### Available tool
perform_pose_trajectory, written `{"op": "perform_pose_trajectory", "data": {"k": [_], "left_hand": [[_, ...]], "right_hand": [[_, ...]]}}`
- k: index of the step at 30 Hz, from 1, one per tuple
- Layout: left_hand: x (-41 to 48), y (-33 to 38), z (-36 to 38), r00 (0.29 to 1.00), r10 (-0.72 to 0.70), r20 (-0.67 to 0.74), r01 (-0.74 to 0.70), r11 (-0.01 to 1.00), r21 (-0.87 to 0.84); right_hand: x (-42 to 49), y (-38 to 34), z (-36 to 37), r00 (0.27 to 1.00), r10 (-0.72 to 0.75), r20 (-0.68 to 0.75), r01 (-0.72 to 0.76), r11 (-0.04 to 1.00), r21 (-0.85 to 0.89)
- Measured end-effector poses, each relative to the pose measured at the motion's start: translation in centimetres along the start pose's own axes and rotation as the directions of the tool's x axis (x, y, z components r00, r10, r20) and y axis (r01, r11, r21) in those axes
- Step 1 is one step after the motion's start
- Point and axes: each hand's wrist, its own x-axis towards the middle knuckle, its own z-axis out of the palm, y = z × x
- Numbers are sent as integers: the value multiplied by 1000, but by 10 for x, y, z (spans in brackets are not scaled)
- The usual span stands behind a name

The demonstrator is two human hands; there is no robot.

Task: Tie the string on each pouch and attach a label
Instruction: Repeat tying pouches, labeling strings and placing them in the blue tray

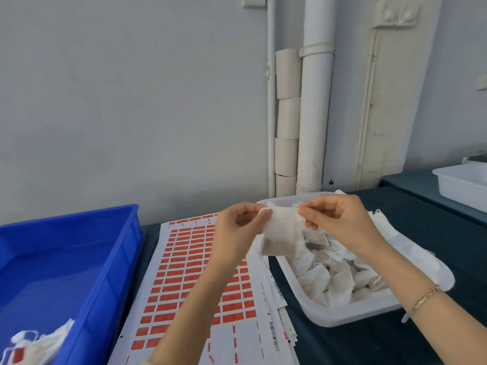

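The step in hand looks like tying: the left hand (238, 223) and right hand (340, 219) each pinch a top corner of a white pouch (283, 235), held raised above the white tray (340, 316) of pouches. Next likely comes knotting the string, then a red label from the label sheet (184, 272).

The left forearm (195, 306) and right forearm (461, 327) were bare along all their visible length. Below the right hand (340, 219), the wrist carried a thin gold-coloured bracelet (424, 299) of small flat links. The left hand (237, 230) showed a short, pale thumbnail.
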Motion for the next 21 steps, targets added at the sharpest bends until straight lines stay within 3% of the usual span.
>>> {"op": "perform_pose_trajectory", "data": {"k": [10, 13, 17, 21], "left_hand": [[-44, 7, -80, 953, -295, -62, 290, 954, -73], [-55, -5, -91, 912, -392, -125, 377, 917, -128], [-71, -21, -95, 852, -487, -193, 405, 846, -348], [-79, -29, -91, 782, -581, -225, 380, 731, -566]], "right_hand": [[-1, 0, 86, 979, -38, 202, 17, 994, 105], [-11, 6, 111, 990, -21, 142, 12, 998, 64], [-42, 7, 143, 979, -203, -1, 203, 979, -30], [-68, 4, 170, 930, -353, 105, 364, 923, -123]]}}
